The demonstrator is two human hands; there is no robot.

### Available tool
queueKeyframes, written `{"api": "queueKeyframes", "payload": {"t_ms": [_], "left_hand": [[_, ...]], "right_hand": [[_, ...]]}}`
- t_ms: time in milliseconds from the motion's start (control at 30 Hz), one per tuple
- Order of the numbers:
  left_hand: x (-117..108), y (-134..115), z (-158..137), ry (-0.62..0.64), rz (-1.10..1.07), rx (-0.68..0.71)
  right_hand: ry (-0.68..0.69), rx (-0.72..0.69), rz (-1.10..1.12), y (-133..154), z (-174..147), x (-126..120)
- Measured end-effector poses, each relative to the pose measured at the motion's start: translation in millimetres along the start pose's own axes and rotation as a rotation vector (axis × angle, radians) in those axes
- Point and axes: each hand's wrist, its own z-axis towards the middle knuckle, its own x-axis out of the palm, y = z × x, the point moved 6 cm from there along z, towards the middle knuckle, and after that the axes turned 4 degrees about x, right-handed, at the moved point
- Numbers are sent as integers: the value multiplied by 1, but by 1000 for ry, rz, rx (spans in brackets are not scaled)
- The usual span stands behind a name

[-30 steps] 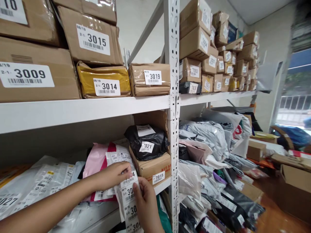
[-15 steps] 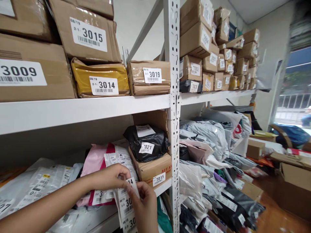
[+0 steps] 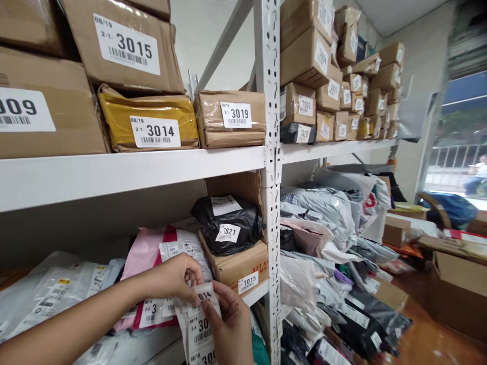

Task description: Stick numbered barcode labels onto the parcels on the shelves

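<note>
A strip of white number labels hangs between my two hands in front of the lower shelf. My left hand pinches the strip's upper left side with thumb and fingers. On the other side, my right hand grips the edge, its thumb lying near the top label, which reads "014". Below that, further labels starting with "30" run down out of view. Just behind my hands lies a pink mailer bag with a white label. A black wrapped parcel marked 7021 rests on a cardboard box marked 7015.
The upper white shelf carries labelled cartons, among them a yellow-taped parcel marked 3014. A perforated steel post stands right of my hands. Grey and white mailer bags pile up beyond it. An open carton sits at far right.
The view has shifted slightly, so the upper boxes sit further left. My right hand has moved a little right and down; the top label now shows more of its number.
</note>
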Motion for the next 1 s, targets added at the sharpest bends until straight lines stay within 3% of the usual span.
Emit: {"api": "queueKeyframes", "payload": {"t_ms": [100,267,400,533,700,900,1000], "left_hand": [[-1,-6,1,-30,4,61],[1,1,3,-129,-35,45],[2,-1,1,-144,-18,78],[1,-4,-1,-115,2,88],[6,8,-2,-60,-99,-28],[6,1,-6,2,-66,49],[5,-3,-7,19,-38,101]], "right_hand": [[77,4,-33,8,-1,4],[130,-16,-33,16,-2,7],[59,-17,-65,13,0,3],[-20,-18,-87,6,3,-1],[-73,9,-147,4,3,-3],[82,77,-175,14,-3,2],[25,74,-239,17,-2,-3]]}}
